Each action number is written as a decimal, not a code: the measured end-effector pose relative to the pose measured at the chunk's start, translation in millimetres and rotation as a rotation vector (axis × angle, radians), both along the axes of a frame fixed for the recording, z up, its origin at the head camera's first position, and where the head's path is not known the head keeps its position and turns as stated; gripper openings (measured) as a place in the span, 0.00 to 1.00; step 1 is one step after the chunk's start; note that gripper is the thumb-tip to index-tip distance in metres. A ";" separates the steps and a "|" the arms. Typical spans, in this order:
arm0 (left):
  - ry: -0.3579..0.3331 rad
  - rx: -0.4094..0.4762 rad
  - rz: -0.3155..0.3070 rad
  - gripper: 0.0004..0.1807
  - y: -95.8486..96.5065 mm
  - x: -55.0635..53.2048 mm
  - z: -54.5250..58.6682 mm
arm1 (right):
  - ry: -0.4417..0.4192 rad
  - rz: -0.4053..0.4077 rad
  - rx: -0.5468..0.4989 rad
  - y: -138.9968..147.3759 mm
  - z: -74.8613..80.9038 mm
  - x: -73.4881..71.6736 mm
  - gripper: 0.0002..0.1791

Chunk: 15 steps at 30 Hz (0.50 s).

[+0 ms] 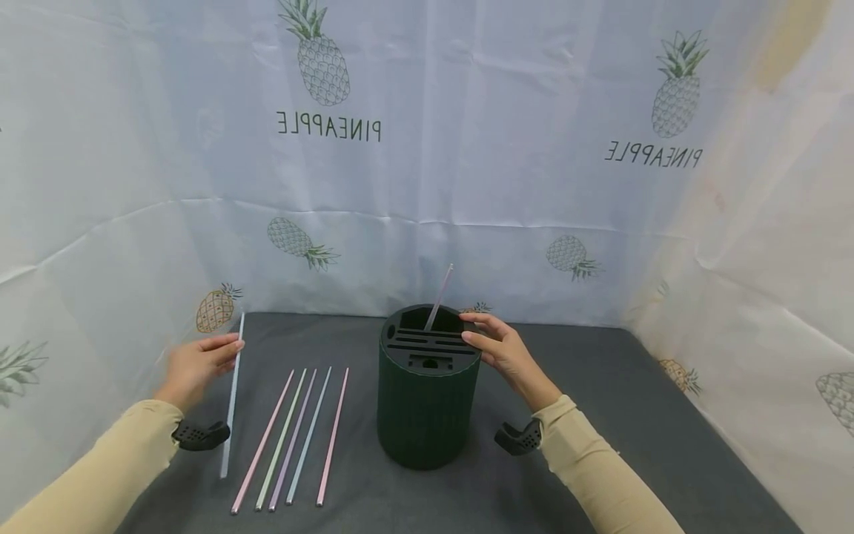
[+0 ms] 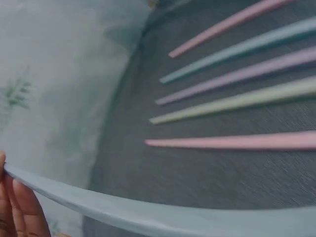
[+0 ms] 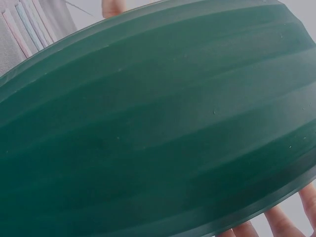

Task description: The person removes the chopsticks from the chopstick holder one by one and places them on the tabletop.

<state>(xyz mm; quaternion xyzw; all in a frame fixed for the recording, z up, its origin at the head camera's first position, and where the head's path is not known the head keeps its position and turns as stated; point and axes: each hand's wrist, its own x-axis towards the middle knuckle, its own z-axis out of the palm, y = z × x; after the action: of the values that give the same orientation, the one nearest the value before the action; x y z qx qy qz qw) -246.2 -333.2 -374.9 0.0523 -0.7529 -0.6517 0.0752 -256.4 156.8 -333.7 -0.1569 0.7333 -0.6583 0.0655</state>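
L hand (image 1: 196, 367) pinches pale blue stick (image 1: 232, 400); R hand (image 1: 503, 352) on green holder (image 1: 427, 415)

We've got the pale blue stick at far L of the counter (image 1: 620, 415), beside five loose sticks (image 1: 293, 441). Long axis runs near-far: thin end pts away & slightly R, thick end twd us; L hand has it nr the thin end. R hand grips the holder's R side. Only head view gives us the slotted top & the pinkish stick (image 1: 438, 298) standing in it, tilted R. L wrist view shows loose sticks' taper close up; R wrist view shows thumb & fingers (image 3: 279, 219) on opp. sides of the holder.
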 end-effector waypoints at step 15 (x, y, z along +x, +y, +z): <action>-0.194 -0.195 -0.003 0.22 3.3 6.5 -55.6 | -0.005 0.004 -0.003 0.6 0.6 -0.4 0.27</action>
<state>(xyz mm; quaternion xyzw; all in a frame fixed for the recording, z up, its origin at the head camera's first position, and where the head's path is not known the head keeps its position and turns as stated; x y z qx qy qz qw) -239.7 -329.9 -430.5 0.1063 -0.8166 -0.5673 0.0058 -256.8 157.5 -333.0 -0.1568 0.7317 -0.6598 0.0683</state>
